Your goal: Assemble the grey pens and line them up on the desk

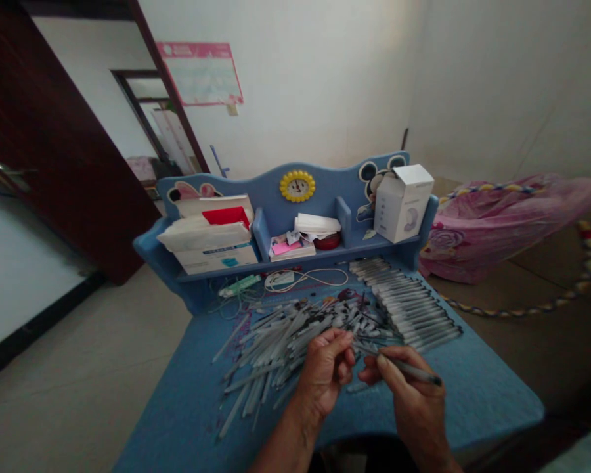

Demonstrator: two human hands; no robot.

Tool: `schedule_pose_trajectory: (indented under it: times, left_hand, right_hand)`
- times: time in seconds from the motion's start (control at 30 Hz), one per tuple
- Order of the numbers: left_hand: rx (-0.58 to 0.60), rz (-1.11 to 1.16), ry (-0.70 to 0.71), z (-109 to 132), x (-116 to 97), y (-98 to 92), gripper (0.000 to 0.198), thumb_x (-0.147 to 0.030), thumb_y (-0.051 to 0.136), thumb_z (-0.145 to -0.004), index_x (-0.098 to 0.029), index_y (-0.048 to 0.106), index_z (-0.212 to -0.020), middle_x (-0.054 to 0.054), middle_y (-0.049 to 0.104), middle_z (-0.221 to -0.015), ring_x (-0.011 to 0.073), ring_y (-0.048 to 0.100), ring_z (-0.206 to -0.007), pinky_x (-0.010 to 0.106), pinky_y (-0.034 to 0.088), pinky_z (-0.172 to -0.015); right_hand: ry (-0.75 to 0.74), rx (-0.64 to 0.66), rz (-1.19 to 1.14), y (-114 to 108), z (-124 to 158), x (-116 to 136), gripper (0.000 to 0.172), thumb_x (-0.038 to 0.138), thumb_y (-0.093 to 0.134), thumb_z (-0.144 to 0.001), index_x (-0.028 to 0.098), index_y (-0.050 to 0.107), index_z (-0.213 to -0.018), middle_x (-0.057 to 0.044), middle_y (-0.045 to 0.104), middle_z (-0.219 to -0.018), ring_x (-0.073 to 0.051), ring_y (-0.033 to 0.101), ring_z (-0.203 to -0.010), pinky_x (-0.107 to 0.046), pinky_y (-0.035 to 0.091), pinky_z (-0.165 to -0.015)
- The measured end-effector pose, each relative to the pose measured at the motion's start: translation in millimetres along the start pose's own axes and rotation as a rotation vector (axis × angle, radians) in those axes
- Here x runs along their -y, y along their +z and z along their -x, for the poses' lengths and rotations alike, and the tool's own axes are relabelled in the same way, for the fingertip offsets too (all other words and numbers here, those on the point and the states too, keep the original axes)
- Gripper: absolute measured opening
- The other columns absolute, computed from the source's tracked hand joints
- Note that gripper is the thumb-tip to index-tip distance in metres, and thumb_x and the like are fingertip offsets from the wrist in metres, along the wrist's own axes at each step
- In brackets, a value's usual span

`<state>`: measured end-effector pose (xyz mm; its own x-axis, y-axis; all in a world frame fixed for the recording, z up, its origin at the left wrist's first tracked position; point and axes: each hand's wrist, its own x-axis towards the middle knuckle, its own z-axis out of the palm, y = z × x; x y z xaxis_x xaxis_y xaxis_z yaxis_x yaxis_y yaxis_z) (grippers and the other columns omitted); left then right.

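Note:
My right hand (416,397) is closed around a pen (414,372) with a clear grey barrel and a dark end that points right. The pen's other end slants toward my left hand (328,368). My left thumb and fingers are pinched together by that end; what is between them is too small to make out. Behind both hands lies a loose pile of pale pen barrels (270,338), with dark-tipped pieces (354,312) at its right side. To the right, pens with dark ends (414,309) lie side by side in a long row.
The blue desk (482,401) carries a shelf with a yellow flower clock (297,187), a box of papers (221,256) and a white box (404,203). A white cable (320,272) lies below the shelf. A pink plastic-covered object (492,230) and hoop (522,309) are at right.

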<state>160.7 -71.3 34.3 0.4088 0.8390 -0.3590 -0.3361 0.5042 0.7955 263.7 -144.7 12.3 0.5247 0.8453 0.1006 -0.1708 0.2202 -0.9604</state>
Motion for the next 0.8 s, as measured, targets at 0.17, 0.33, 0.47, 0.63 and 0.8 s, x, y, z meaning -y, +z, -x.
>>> schedule_pose_trajectory:
  times: [0.17, 0.33, 0.47, 0.63, 0.8]
  left_hand:
    - [-0.097, -0.02, 0.058, -7, -1, -20.7, 0.025, -0.03, 0.072, -0.062, -0.015, 0.052, -0.062, -0.005, 0.051, -0.044, 0.0007, 0.033, -0.03, 0.013, 0.021, -0.032]
    - [-0.173, -0.139, 0.146, -17, -2, -32.9, 0.021, -0.031, 0.07, -0.065, -0.014, 0.057, -0.067, -0.003, 0.055, -0.048, 0.002, 0.038, -0.033, 0.013, 0.023, -0.033]
    - [-0.154, -0.191, 0.159, -22, 0, -29.7, 0.019, -0.03, 0.067, -0.068, -0.014, 0.057, -0.07, -0.003, 0.056, -0.05, 0.0032, 0.04, -0.034, 0.014, 0.026, -0.035]
    - [-0.127, -0.329, 0.207, -27, -10, -38.8, 0.041, -0.034, 0.065, -0.069, -0.014, 0.058, -0.103, 0.0, 0.063, -0.057, 0.0087, 0.048, -0.038, 0.019, 0.035, -0.039]
    - [-0.287, -0.537, 0.331, -29, -38, -72.2, 0.038, -0.036, 0.065, -0.069, -0.014, 0.062, -0.1, 0.001, 0.065, -0.058, 0.0105, 0.051, -0.042, 0.021, 0.039, -0.045]
  right_hand:
    - [0.108, 0.022, 0.008, -10, -15, -14, 0.033, 0.038, 0.064, -0.076, 0.014, 0.055, -0.096, -0.002, 0.066, -0.055, -0.021, 0.065, -0.052, -0.031, 0.052, -0.05]
    - [-0.435, 0.078, 0.619, -21, -41, -9, 0.024, 0.027, 0.063, -0.076, 0.02, 0.06, -0.099, -0.007, 0.068, -0.092, -0.023, 0.064, -0.086, -0.037, 0.051, -0.074]
    - [-0.741, 0.433, 1.167, -4, -60, 2, 0.009, 0.015, 0.057, -0.079, 0.022, 0.063, -0.079, -0.002, 0.066, -0.074, -0.021, 0.06, -0.08, -0.036, 0.042, -0.08]
    - [-0.681, 0.676, 1.441, 10, -105, 1, 0.013, 0.013, 0.054, -0.08, 0.022, 0.06, -0.072, 0.0, 0.063, -0.068, -0.015, 0.058, -0.066, -0.024, 0.037, -0.06]
    - [-0.479, 0.633, 1.787, 8, -202, -9, 0.018, 0.022, 0.047, -0.087, 0.02, 0.064, -0.085, -0.006, 0.067, -0.087, -0.017, 0.06, -0.084, -0.025, 0.037, -0.071]
